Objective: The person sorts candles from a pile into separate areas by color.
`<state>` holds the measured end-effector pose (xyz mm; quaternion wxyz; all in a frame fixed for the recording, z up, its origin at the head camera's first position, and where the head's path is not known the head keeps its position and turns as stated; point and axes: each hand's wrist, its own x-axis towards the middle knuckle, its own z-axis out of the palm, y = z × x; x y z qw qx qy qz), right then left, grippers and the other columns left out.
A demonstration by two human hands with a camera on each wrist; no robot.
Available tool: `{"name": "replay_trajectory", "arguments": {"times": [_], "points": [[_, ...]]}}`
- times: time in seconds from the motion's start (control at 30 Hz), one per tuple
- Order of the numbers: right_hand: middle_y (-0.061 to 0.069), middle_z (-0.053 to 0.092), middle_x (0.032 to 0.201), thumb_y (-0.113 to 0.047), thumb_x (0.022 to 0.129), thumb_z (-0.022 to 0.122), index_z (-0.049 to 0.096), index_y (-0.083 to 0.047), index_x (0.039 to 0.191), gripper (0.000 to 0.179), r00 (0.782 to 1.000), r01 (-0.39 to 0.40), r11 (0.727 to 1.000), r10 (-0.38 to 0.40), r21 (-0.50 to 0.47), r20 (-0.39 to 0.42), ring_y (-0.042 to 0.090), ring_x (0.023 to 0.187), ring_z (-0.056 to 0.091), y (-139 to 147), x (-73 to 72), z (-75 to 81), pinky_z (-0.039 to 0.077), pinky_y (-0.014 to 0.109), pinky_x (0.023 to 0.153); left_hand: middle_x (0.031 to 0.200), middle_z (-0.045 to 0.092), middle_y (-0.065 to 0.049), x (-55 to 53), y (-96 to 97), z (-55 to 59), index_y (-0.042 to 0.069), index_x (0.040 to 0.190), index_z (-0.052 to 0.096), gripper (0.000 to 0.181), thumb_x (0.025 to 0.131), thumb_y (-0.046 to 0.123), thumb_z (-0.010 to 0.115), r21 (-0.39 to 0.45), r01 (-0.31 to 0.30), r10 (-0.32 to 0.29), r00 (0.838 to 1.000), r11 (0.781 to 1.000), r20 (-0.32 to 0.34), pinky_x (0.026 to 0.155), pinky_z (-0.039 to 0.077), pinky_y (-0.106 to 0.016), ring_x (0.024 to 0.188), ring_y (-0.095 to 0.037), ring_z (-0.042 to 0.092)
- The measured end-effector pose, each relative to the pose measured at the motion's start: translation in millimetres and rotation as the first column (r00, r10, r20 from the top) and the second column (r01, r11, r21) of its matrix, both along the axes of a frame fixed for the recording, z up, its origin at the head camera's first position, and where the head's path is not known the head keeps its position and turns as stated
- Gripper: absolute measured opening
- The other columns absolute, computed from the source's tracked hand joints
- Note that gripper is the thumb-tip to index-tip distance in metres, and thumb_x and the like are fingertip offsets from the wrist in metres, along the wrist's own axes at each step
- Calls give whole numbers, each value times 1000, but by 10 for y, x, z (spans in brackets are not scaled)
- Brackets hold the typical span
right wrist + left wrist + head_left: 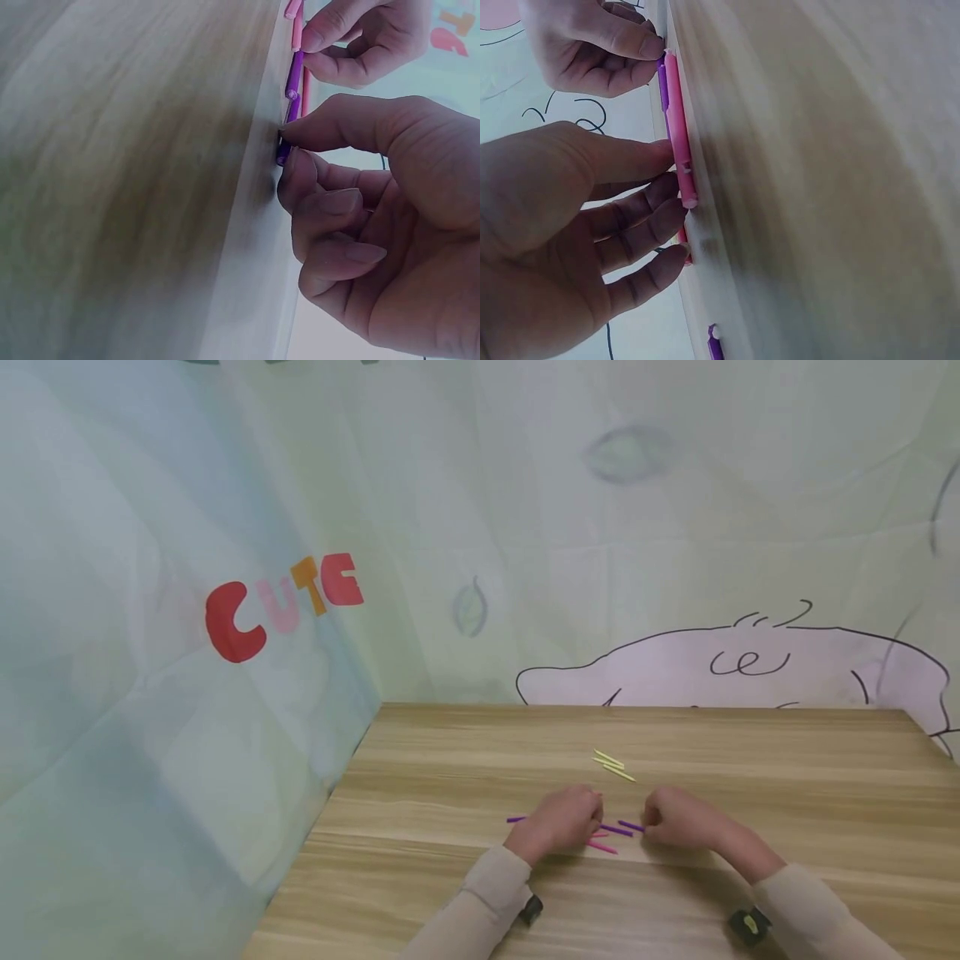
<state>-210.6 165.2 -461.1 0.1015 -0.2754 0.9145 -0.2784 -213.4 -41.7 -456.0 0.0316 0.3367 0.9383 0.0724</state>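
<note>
Slim pointed sticks, crayon-like, lie on the wooden table. My left hand (562, 818) is over the middle of them, thumb and forefinger pinching a purple stick (617, 830); its other fingers are loosely spread. My right hand (682, 818) pinches the end of another purple stick (630, 825) between thumb and forefinger. The two purple sticks are close together between the hands. Nearer to me, beside the left hand, are pink sticks (602, 846), seen close up as a pink stick (679, 127) in the left wrist view. The left hand partly hides the sticks.
Farther back on the table (450, 743) lies a small group of yellow sticks (613, 765). One more purple stick (515, 819) pokes out left of the left hand. A printed cloth (420, 527) hangs behind the table and along its left side.
</note>
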Motion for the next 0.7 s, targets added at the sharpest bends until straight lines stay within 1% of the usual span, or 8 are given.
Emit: {"name": "replay_trajectory", "arguments": {"times": [0.1,0.23,0.47,0.57,0.7], "points": [[-7,52,63,-10,71,68,61,-12,69,8,1000,3,1000,-3,0,6,10,57,47,-10,6,13,42,27,53,63,44,8,-5,-1,0,19,57,51,26,80,6,55,3,5,-5,1000,1000,4,45,32,-19,57,-6,40],[-7,52,63,-10,72,67,60,-12,69,7,1000,-8,1000,8,-12,5,10,57,47,-17,4,21,41,27,52,62,44,8,-8,-9,9,19,58,50,26,79,5,56,9,-5,5,1000,1000,20,45,32,-19,56,-6,41],[-8,50,63,-9,72,65,60,-13,70,7,998,-52,998,51,-34,-28,8,57,45,-16,-16,-17,40,26,52,63,45,8,4,-38,36,19,59,51,28,85,9,54,0,-29,29,999,1000,44,45,34,-19,55,-6,42],[-8,50,64,-8,72,64,60,-12,71,7,997,-70,996,69,-52,-32,7,57,45,-18,-14,-31,40,25,51,63,47,9,7,-56,45,19,62,56,24,83,10,56,2,-52,51,997,999,59,48,35,-19,56,-6,43],[-7,50,64,-7,73,64,60,-11,73,6,997,-74,995,73,-63,-20,7,57,45,-28,-7,-26,40,25,51,66,49,10,-3,-83,62,18,69,61,15,83,12,59,8,-78,78,994,997,72,51,37,-19,59,-6,45]]}}
